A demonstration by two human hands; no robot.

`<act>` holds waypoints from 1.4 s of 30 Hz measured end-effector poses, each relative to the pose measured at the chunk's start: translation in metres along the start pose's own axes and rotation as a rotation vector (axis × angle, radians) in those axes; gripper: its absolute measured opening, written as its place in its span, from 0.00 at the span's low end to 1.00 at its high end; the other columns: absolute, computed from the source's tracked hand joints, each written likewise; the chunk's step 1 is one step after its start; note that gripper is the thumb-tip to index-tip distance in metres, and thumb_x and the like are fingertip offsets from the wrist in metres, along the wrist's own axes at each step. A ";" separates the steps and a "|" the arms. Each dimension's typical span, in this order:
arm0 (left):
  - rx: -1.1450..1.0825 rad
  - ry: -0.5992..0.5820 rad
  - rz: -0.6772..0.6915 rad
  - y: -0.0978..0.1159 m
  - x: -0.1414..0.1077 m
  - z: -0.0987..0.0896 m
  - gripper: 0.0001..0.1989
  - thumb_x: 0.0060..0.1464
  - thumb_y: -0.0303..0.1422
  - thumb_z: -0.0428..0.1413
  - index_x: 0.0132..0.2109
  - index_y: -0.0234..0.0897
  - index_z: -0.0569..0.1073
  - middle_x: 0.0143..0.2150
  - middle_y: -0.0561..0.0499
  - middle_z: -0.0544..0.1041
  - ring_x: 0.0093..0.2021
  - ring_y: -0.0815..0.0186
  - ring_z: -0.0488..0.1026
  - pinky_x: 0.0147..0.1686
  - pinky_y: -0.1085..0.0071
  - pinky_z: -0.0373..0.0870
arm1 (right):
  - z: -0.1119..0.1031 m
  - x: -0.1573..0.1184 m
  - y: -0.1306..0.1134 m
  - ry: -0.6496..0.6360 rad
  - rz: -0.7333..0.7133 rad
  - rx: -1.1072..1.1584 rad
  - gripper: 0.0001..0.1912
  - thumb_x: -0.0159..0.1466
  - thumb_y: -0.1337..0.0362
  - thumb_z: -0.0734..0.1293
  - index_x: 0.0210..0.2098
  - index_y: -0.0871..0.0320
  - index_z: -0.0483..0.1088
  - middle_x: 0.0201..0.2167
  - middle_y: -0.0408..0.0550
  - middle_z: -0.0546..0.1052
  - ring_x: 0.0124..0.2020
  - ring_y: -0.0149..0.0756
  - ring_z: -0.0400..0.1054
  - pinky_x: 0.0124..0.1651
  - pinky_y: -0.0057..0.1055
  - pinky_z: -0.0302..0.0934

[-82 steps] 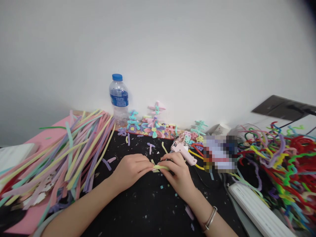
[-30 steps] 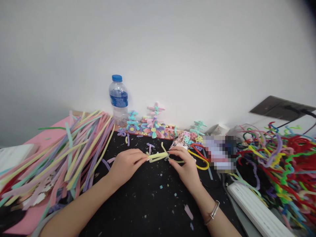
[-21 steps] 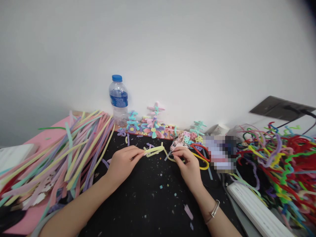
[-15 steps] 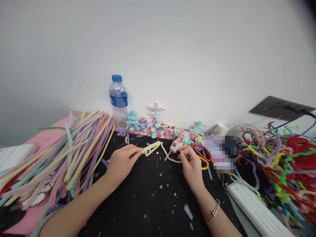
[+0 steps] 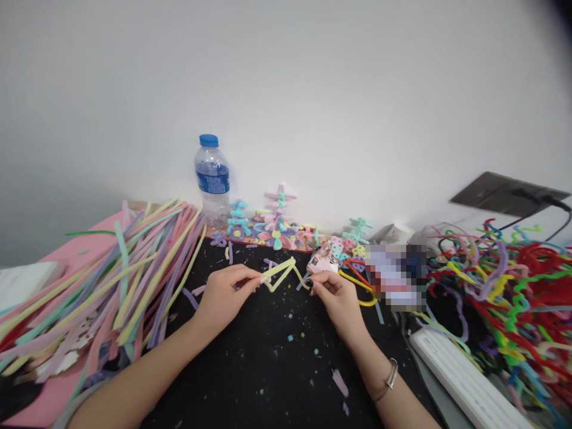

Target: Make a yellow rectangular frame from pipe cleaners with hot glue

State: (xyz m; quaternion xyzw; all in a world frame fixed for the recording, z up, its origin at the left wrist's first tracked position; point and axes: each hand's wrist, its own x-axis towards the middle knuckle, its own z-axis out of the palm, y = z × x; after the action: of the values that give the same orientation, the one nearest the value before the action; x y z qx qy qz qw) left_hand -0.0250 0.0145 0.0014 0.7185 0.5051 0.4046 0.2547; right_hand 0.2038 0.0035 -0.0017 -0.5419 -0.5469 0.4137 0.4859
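Note:
A pale yellow pipe cleaner (image 5: pixel 282 277), bent into zigzag folds, stretches between my two hands above the black mat (image 5: pixel 268 357). My left hand (image 5: pixel 230 292) pinches its folded left end between thumb and fingertips. At the other side my right hand (image 5: pixel 333 295) is closed in a pinch on the pipe cleaner's right part, close to a bend. Just behind the right fingers lie a small pink-and-white object (image 5: pixel 322 261) and scissors with yellow handles (image 5: pixel 364 292), partly hidden.
Many pastel pipe cleaners (image 5: pixel 143 268) are heaped at left. Finished pipe-cleaner flowers (image 5: pixel 277 232) line the wall beside a water bottle (image 5: pixel 212 185). A white power strip (image 5: pixel 465 375) and a bright tangle of pipe cleaners (image 5: pixel 527 298) occupy the right. Scraps dot the mat.
My right hand has moved left, towards my left hand, and now pinches the yellow pipe cleaner nearer its bend. The zigzag has opened wider. My left hand has barely moved.

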 end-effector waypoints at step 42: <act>-0.128 -0.203 0.092 0.008 -0.006 0.008 0.08 0.53 0.28 0.53 0.31 0.36 0.77 0.28 0.50 0.75 0.28 0.68 0.70 0.27 0.75 0.63 | 0.024 -0.016 -0.007 -0.392 0.207 0.277 0.11 0.55 0.59 0.68 0.31 0.59 0.66 0.26 0.43 0.73 0.19 0.24 0.53 0.19 0.23 0.44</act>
State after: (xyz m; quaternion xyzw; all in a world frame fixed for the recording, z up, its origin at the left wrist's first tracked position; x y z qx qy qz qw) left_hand -0.0149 0.0062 0.0016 0.7604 0.4163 0.3727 0.3310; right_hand 0.1781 -0.0109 -0.0006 -0.4328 -0.5103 0.6293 0.3952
